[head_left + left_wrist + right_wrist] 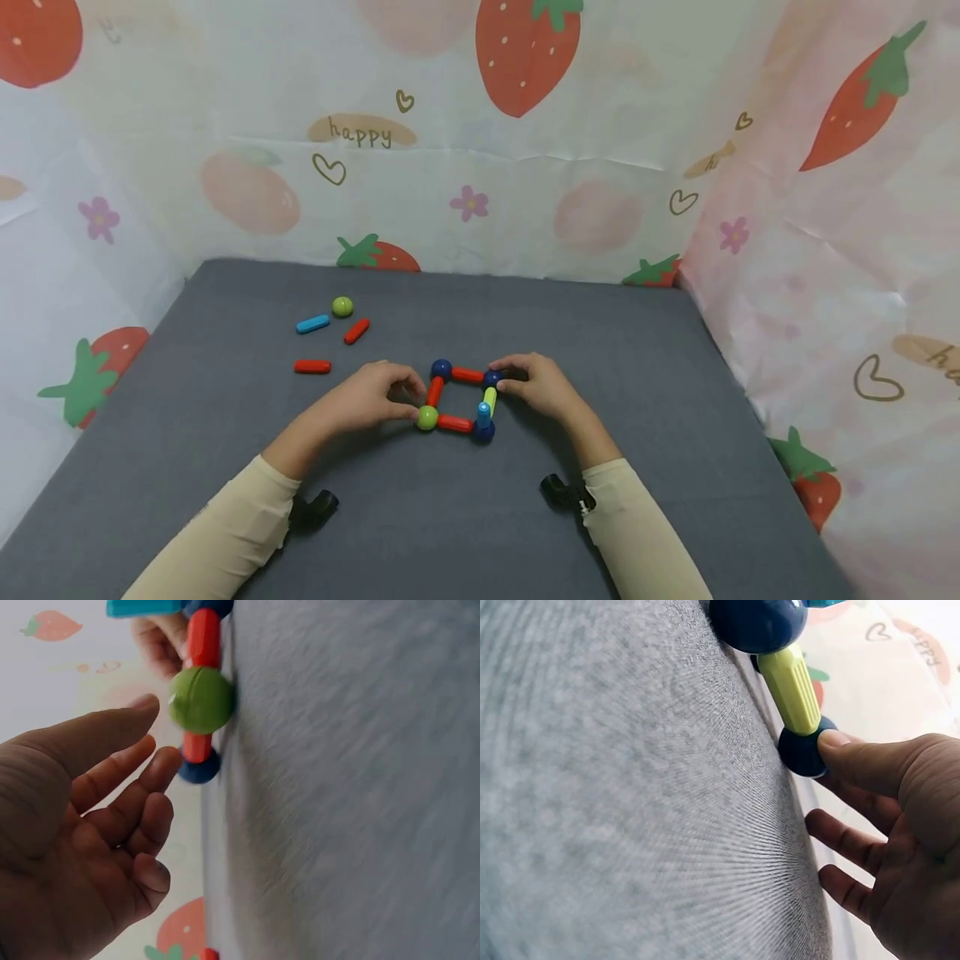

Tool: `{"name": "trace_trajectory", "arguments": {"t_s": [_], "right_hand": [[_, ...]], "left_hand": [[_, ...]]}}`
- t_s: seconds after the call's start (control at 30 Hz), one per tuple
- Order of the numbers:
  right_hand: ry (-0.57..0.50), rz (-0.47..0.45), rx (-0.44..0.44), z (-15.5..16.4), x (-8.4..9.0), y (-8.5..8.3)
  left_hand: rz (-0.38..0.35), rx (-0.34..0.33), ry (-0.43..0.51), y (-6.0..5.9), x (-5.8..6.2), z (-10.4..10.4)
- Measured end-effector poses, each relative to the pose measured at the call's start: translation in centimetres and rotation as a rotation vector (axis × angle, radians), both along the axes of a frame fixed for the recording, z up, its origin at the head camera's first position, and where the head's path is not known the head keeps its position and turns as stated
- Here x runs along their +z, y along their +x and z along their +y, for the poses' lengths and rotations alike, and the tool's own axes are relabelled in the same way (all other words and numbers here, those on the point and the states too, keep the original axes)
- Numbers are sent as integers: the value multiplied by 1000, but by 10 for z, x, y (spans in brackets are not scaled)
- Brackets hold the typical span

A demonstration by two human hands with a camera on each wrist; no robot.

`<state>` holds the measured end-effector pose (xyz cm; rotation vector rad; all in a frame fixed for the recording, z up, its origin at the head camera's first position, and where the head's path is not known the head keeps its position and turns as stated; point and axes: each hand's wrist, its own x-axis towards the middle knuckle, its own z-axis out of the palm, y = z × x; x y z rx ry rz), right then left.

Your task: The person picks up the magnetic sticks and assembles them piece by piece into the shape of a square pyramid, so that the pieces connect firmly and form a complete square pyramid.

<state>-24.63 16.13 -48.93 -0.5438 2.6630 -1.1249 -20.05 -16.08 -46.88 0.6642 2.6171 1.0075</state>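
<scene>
Head: the right hand point(542, 387) pinches the square frame's point(467, 375) navy ball point(491, 378) at two o'clock; the left hand point(372, 395) is by its eight-o'clock green ball point(427, 418). Left wrist: thumb and fingertips parted, beside the green ball. Right wrist: thumb pressing the navy ball.

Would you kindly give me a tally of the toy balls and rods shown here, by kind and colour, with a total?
Navy balls: 3
Green balls: 2
Red rods: 5
Light-blue rods: 2
Yellow-green rod: 1
Total: 13 pieces
</scene>
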Motion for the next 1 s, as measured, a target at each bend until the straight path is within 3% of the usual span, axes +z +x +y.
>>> {"name": "trace_trajectory", "arguments": {"t_s": [0.23,0.53,0.77,1.0], "right_hand": [[-20,-9,-7,-1,-3,1],[-5,-6,-5,-3,-6,1],[-17,-14,-20,-2,-7,2],[-16,-19,-25,0,-3,0]], "left_hand": [[76,67,14,-4,11,-28],[132,170,-6,-1,11,-68],[168,186,-17,-2,12,-98],[201,189,-112,-9,17,-118]]}}
